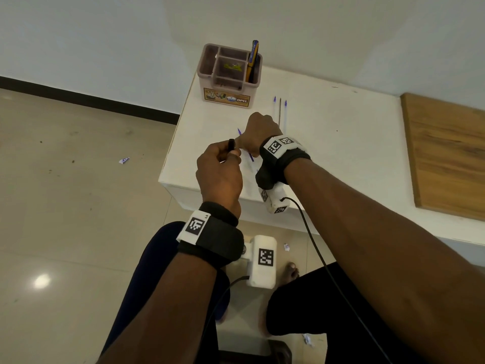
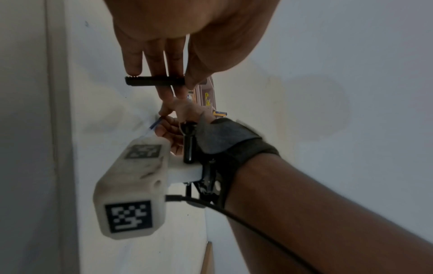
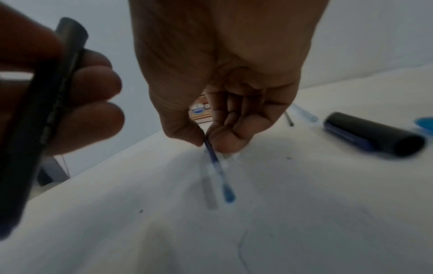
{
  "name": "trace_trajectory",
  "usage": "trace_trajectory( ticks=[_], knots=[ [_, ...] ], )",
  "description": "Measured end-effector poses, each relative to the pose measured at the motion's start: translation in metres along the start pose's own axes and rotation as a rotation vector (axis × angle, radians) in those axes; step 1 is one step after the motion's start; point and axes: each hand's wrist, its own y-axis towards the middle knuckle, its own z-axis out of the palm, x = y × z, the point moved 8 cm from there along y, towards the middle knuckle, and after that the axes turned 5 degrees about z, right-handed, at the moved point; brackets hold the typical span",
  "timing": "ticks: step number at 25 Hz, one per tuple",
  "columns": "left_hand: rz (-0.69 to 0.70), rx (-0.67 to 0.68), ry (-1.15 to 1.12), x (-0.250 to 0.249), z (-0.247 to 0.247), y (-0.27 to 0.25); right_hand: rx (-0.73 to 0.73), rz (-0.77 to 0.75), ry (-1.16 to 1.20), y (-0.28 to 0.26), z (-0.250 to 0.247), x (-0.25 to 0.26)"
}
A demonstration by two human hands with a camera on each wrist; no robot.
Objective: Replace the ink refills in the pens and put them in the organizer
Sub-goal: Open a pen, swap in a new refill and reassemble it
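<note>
1. I see my left hand (image 1: 219, 170) raised above the near edge of the white table (image 1: 341, 143), thumb and fingers pinching a black pen barrel (image 1: 231, 145); in the left wrist view the barrel (image 2: 154, 81) lies crosswise under the fingertips, its free end sticking out past the little finger
2. My right hand (image 1: 258, 134) is knuckles up just beyond the left, thumb and forefinger pinching a blue refill (image 3: 219, 169) that slants from the fingertips down to the tabletop, its far end touching the surface
3. Only the right wrist view shows that pinch, plus a dark pen piece (image 3: 372, 134) lying to the right of my fingers; the head view hides both
4. Beyond my knuckles three spare refills (image 1: 280, 111) lie parallel, pointing towards the organizer (image 1: 228, 74), which holds pens (image 1: 253, 61) in its right compartment
</note>
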Motion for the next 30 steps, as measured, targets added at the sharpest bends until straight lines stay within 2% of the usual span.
trace_trajectory(
  ticks=[4, 9, 11, 18, 30],
  knots=[
    [0.015, 0.058, -0.006, -0.005, 0.009, -0.006, -0.091, 0.068, 0.266, -0.012, -0.027, -0.028],
    [0.037, 0.218, -0.013, -0.011, 0.035, -0.022, -0.371, 0.048, 0.738, -0.063, -0.102, -0.068],
    [0.054, 0.270, 0.008, -0.012, 0.045, -0.029, -0.444, 0.017, 0.828, -0.081, -0.122, -0.078],
    [0.090, 0.347, 0.061, -0.010, 0.075, -0.047, -0.498, -0.036, 0.863, -0.099, -0.135, -0.099],
    [0.094, 0.359, 0.092, -0.002, 0.092, -0.048, -0.498, -0.019, 0.816, -0.096, -0.133, -0.113]
  ],
)
